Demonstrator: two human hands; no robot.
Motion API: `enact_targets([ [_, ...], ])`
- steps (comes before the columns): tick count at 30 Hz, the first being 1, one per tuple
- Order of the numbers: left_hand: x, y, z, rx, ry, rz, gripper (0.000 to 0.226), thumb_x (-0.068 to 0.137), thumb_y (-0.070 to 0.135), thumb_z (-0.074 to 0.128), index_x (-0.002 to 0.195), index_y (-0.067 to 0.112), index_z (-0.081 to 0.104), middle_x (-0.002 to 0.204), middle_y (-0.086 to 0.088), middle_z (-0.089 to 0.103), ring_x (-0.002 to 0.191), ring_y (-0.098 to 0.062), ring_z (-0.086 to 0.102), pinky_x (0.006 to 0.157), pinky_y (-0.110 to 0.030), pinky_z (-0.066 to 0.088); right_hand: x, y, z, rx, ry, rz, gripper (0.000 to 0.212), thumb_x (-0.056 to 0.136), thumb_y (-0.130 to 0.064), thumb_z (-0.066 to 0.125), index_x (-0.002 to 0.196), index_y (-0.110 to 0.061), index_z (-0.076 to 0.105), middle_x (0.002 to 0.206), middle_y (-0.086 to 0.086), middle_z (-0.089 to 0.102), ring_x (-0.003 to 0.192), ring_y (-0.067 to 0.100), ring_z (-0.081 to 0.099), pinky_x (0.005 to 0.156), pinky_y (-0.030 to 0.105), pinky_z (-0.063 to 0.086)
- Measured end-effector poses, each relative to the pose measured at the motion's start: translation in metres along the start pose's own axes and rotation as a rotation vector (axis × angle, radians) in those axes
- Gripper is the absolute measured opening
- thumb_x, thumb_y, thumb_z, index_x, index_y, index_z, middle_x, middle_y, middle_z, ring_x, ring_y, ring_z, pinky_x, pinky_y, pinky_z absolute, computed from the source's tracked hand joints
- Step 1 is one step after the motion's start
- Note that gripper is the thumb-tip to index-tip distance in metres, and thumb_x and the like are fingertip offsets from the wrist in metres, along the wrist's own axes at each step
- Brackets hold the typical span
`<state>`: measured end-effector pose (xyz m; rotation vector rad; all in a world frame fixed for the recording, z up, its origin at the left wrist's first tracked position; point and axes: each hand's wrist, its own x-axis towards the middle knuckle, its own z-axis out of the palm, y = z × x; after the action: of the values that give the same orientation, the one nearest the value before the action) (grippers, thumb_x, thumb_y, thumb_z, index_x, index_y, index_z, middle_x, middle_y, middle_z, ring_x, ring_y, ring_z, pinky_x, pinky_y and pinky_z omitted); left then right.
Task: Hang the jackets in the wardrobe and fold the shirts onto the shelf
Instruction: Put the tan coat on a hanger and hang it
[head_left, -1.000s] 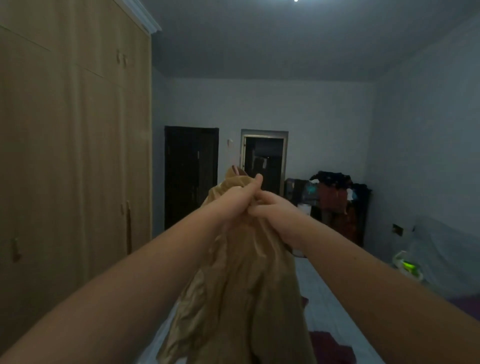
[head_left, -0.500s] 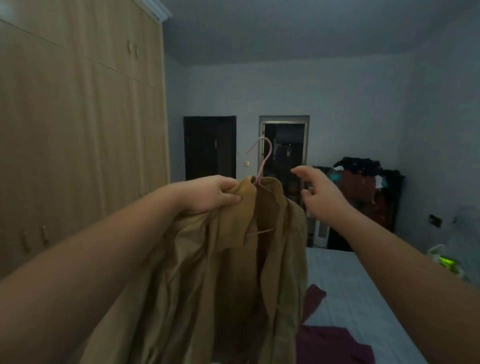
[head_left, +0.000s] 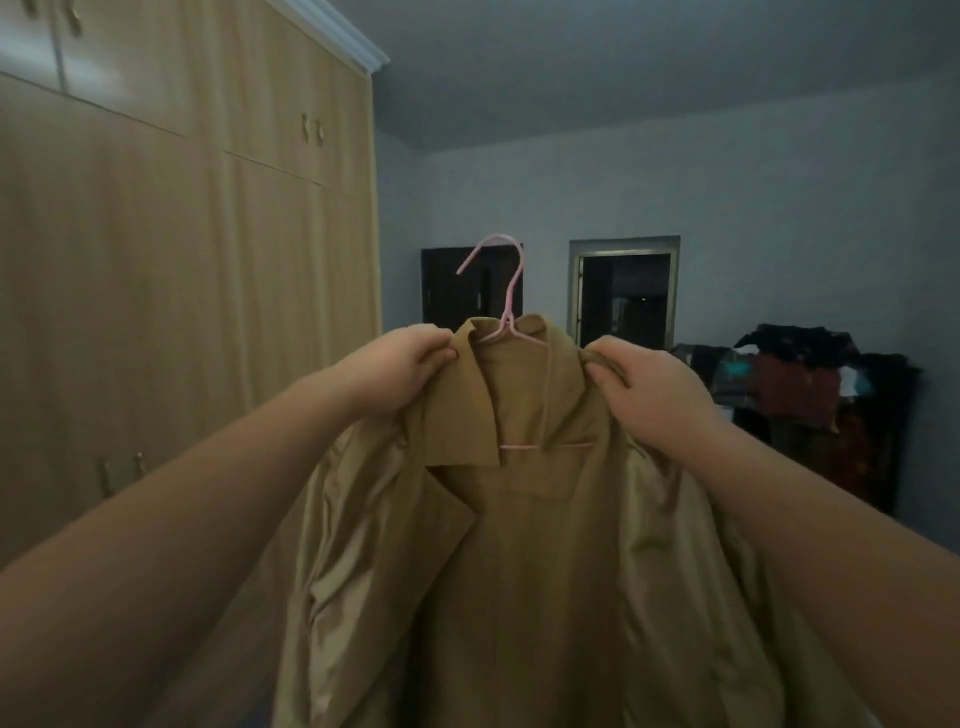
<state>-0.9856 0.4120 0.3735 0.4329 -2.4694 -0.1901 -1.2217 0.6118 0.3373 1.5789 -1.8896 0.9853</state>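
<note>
Holds up tan collared jacket (head_left: 519, 545) mid-frame, in the air, front toward camera. Open down the front, lapels spread, shiny lining showing on both sides; lower part runs out of frame at bottom. Sits on thin pink wire hanger (head_left: 511, 291): hook sticks up above collar, tip pointing left; crossbar visible inside neck opening, below collar.

Grips jacket w/ left hand (head_left: 400, 369) at the shoulder just left of collar, fingers curled over fabric edge. Grips opposite shoulder w/ right hand (head_left: 654, 395), fingers curled round a fold of cloth, back of hand toward camera. Neither hand on the hanger hook. Both bare forearms stretched fwd, one each side of the garment.

Along left side: tall light-wood wardrobe (head_left: 182, 286), up to ceiling, white cornice on top, all visible doors closed. Small metal handles (head_left: 311, 127) in pairs on upper cupboards, another pair low down on the main doors. Jacket not yet in wardrobe; held to the right of it, apart from the doors.

Far end of room, behind hanger: dark door (head_left: 447, 306), closed. Right of that: open doorway (head_left: 623, 296) w/ pale frame, dark beyond. Further right, against grey wall: heap of dark & red clothes (head_left: 810, 395) on a dark stand. Dim light throughout; fine detail of heap not readable.
</note>
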Motion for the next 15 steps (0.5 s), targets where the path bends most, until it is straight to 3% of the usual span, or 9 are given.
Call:
enact_targets([
  [5, 0.014, 0.014, 0.009, -0.297, 0.116, -0.082, 0.024, 0.102, 0.036, 0.046, 0.094, 0.042, 0.068, 0.092, 0.017, 0.068, 0.088, 0.002, 0.064, 0.079, -0.027, 0.046, 0.009, 0.031, -0.011, 0.131, -0.157, 0.018, 0.023, 0.099, -0.044, 0.048, 0.119, -0.046, 0.059, 0.097, -0.026, 0.063, 0.092, -0.003, 0.058, 0.08, 0.027, 0.047],
  [8, 0.021, 0.027, 0.012, -0.433, 0.234, -0.188, 0.026, 0.101, 0.039, 0.044, 0.095, 0.038, 0.069, 0.09, 0.015, 0.07, 0.083, 0.004, 0.065, 0.074, -0.026, 0.046, 0.011, 0.035, -0.011, 0.144, -0.181, -0.06, 0.014, 0.094, -0.05, 0.045, 0.097, -0.05, 0.059, 0.084, -0.025, 0.063, 0.075, -0.005, 0.06, 0.068, 0.024, 0.048],
  [12, 0.011, 0.029, 0.026, -0.239, 0.278, -0.231, 0.028, 0.104, 0.042, 0.041, 0.088, 0.036, 0.063, 0.089, 0.014, 0.065, 0.082, 0.003, 0.061, 0.068, -0.022, 0.04, 0.011, 0.022, 0.01, 0.113, -0.152, -0.13, 0.013, 0.087, -0.051, 0.04, 0.083, -0.045, 0.052, 0.075, -0.012, 0.06, 0.065, 0.002, 0.059, 0.059, 0.028, 0.052],
  [15, -0.016, 0.011, 0.028, -0.023, 0.22, -0.285, 0.031, 0.103, 0.052, 0.034, 0.114, 0.035, 0.058, 0.105, 0.015, 0.061, 0.099, -0.011, 0.059, 0.078, -0.031, 0.044, 0.012, 0.015, 0.031, 0.079, -0.076, -0.188, 0.012, 0.092, -0.049, 0.036, 0.092, -0.046, 0.048, 0.07, -0.013, 0.059, 0.058, 0.002, 0.059, 0.054, 0.026, 0.053],
])
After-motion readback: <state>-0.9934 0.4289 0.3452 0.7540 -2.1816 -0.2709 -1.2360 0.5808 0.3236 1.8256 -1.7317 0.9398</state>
